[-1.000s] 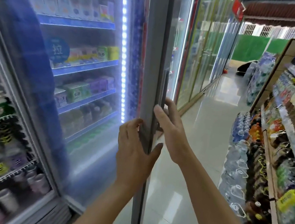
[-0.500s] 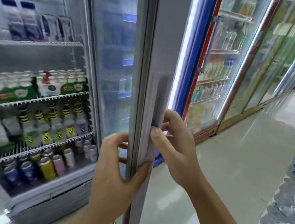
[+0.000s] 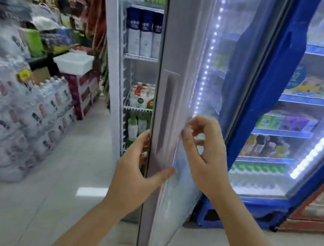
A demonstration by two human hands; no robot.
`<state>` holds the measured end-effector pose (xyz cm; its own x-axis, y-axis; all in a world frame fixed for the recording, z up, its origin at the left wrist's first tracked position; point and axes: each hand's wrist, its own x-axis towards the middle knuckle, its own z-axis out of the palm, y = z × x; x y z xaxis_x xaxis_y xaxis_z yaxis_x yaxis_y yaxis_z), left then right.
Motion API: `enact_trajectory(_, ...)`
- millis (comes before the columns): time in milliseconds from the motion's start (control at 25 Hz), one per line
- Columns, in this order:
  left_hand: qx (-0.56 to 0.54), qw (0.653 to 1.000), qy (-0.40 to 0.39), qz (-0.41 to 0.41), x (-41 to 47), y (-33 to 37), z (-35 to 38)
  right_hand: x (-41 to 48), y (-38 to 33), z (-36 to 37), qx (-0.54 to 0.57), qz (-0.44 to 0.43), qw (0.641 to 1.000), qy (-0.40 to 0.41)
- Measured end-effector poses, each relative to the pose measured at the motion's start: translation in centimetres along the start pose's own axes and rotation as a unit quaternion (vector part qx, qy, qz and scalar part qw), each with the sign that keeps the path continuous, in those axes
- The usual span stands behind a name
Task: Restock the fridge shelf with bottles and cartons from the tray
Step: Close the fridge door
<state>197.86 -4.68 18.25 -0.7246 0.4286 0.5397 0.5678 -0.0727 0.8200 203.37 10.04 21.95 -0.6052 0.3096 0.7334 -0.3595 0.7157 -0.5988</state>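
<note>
Head view shows your left hand [image 3: 138,168] wrapped around the edge of the fridge door [image 3: 166,123], fingers behind it and thumb pressed on its face, while your right hand [image 3: 204,154] hovers at the outer side, fingers loosely curled and apart, gripping nothing. Swing the door wide and steady so it clears the shelves [image 3: 137,109] of bottles [image 3: 133,126] inside. No tray of stock can be identified yet.

Fridge door [image 3: 169,103]: grey-framed, open, seen edge-on. Fridge shelf [image 3: 136,109]: white wire, carrying upright white bottles [image 3: 140,96].
</note>
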Motion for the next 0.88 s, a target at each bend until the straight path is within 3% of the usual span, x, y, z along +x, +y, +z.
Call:
enact_trajectory(200,-0.018,0.999,0.017,-0.033,5.9,-5.5,-6.5,4.1,3.9,9.6,-0.132,-0.013,0.991,0.029)
enact_trajectory(480,-0.002,0.998,0.024,-0.063,15.7,-13.1,-12.1,11.2,10.7,18.6,-0.307,-0.005,0.952,0.004)
enact_trajectory(880,0.085,0.990,0.093,-0.059,26.8,-20.4,-13.2,18.5,19.3,24.1,-0.392,-0.071,0.916,0.042)
